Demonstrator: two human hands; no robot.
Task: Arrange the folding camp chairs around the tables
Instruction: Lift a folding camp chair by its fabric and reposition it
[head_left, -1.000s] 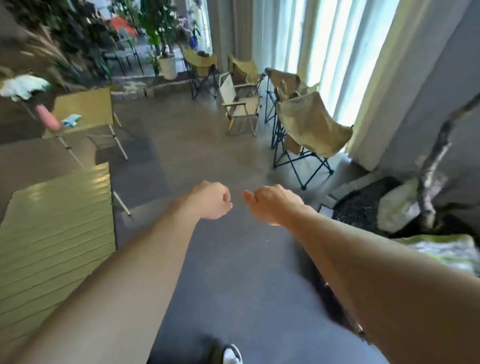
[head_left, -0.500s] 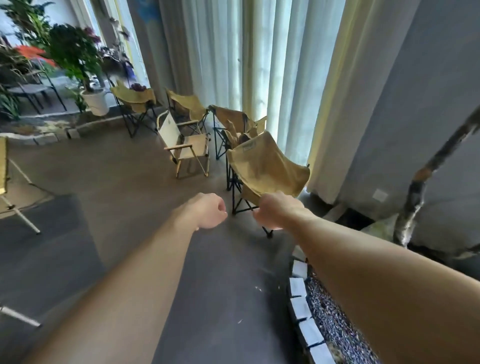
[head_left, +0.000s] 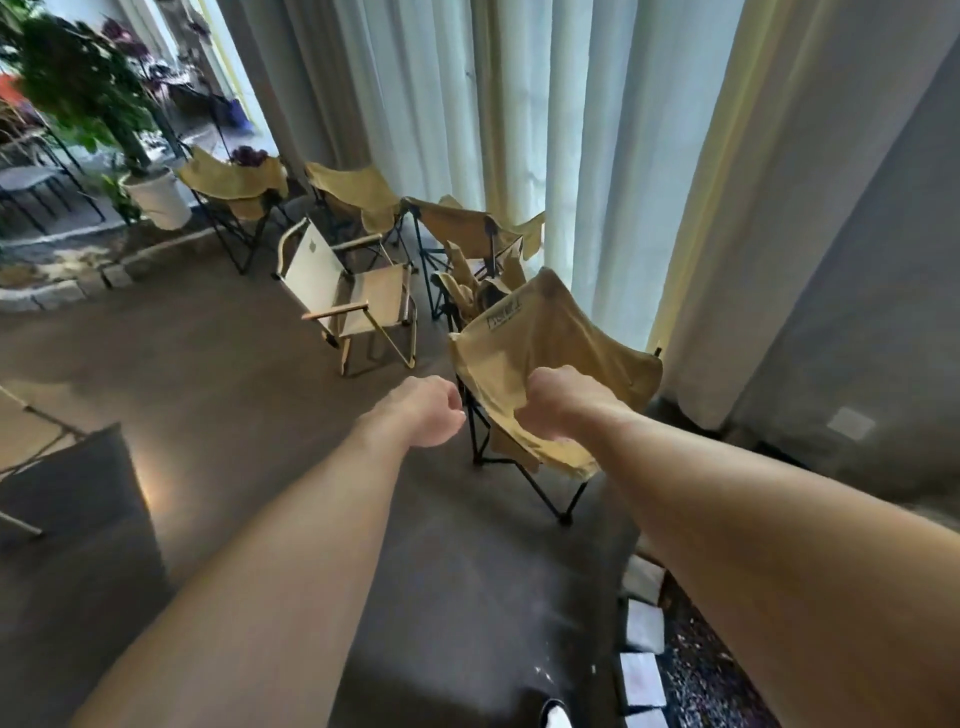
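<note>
A tan folding butterfly chair (head_left: 550, 343) on a black frame stands by the curtain, just beyond my hands. My right hand (head_left: 563, 402) is a fist held in front of its seat and looks nearer to me than the chair, holding nothing. My left hand (head_left: 423, 410) is also a fist, empty, just left of the chair. A cream armchair (head_left: 358, 296) with wooden armrests stands further left. More tan chairs (head_left: 234, 184) line the curtain behind. Table legs (head_left: 36, 441) show at the left edge.
A dark rug (head_left: 78, 525) lies at lower left. White stones (head_left: 644, 623) border a gravel bed at lower right. A potted plant in a white pot (head_left: 156, 200) and a stone kerb stand at back left. Bare grey floor lies between me and the chairs.
The view swung right and moved closer to the chairs by the curtain; the green tables left the frame. Both fists stay out in front, the right one now overlapping the nearest tan chair.
</note>
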